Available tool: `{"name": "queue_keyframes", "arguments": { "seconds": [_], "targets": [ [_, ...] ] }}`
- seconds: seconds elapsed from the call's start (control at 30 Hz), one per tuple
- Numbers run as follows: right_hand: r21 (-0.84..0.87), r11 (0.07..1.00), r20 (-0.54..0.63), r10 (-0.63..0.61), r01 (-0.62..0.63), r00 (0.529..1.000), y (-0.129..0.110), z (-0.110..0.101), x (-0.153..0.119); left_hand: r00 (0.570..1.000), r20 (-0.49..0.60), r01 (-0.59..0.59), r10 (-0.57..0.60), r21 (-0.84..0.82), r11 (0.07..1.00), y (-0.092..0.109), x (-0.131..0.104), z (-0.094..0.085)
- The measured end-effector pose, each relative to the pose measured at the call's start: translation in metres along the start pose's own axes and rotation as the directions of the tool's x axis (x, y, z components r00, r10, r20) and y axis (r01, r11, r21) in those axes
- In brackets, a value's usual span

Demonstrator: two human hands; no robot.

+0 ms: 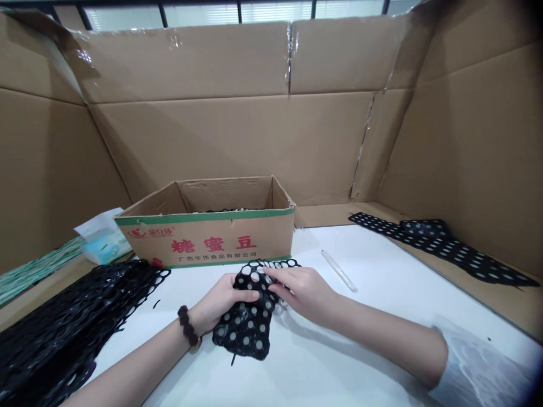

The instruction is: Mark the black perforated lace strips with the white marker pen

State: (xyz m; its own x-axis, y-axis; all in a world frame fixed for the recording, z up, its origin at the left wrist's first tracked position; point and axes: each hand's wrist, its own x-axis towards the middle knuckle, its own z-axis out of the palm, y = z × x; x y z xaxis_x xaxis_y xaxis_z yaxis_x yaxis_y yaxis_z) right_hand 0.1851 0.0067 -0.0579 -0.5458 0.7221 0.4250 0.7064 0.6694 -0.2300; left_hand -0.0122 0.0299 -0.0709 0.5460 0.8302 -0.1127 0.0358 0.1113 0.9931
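Observation:
A folded strip of black mesh with round holes (244,330) is held just above the white table, in front of the cardboard box. My left hand (220,299) grips its left edge, thumb lying across the top. My right hand (303,288) is at the strip's upper right, its fingers bent over the mesh; the fingertips touch it. Part of the strip stretches out behind my fingers toward the box, its holes showing white. What lies under my right palm is hidden.
The open cardboard box (203,237) with dark material inside stands behind my hands. A large pile of black mesh (63,328) lies at left, near a tissue pack (106,246) and green-white strips (42,268). A clear pen-like stick (339,271) and a mesh strip (441,249) lie at right.

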Motion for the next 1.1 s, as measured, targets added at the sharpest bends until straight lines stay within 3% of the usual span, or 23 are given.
{"name": "queue_keyframes", "arguments": {
  "seconds": [0.07,0.2,0.27,0.4,0.47,0.53,0.73,1.1],
  "targets": [
    [-0.043,0.999,-0.012,-0.014,0.013,1.0,-0.001,0.002,0.0,1.0,-0.003,0.005,-0.005,-0.002,1.0,0.001,-0.001,0.0],
    [-0.043,0.996,0.111,-0.068,0.073,0.991,0.0,0.006,-0.001,1.0,0.012,0.006,-0.006,0.0,1.0,0.001,-0.001,0.001],
    [-0.075,0.991,0.058,-0.107,0.111,0.993,-0.001,0.01,-0.002,1.0,0.017,0.004,-0.004,-0.006,1.0,0.001,0.0,0.001],
    [-0.202,0.97,-0.201,-0.175,0.134,0.964,-0.004,0.018,-0.005,1.0,-0.008,-0.013,0.013,-0.016,1.0,-0.001,0.0,-0.001],
    [-0.249,0.959,-0.22,-0.195,0.138,0.956,-0.003,0.019,-0.006,1.0,-0.001,-0.007,0.007,-0.008,1.0,-0.002,0.0,-0.001],
    [-0.247,0.96,-0.166,-0.172,0.128,0.971,0.0,0.018,-0.006,1.0,0.01,0.005,-0.005,-0.002,1.0,-0.002,-0.001,-0.002],
    [0.009,0.999,0.026,-0.038,0.037,0.999,0.002,0.013,-0.006,0.999,0.04,0.016,-0.016,-0.005,1.0,-0.001,-0.002,-0.002],
    [0.423,0.88,0.088,0.197,-0.216,0.976,-0.006,0.028,-0.006,0.999,0.044,-0.011,0.009,0.049,0.999,-0.002,-0.001,-0.002]
  ]
}}
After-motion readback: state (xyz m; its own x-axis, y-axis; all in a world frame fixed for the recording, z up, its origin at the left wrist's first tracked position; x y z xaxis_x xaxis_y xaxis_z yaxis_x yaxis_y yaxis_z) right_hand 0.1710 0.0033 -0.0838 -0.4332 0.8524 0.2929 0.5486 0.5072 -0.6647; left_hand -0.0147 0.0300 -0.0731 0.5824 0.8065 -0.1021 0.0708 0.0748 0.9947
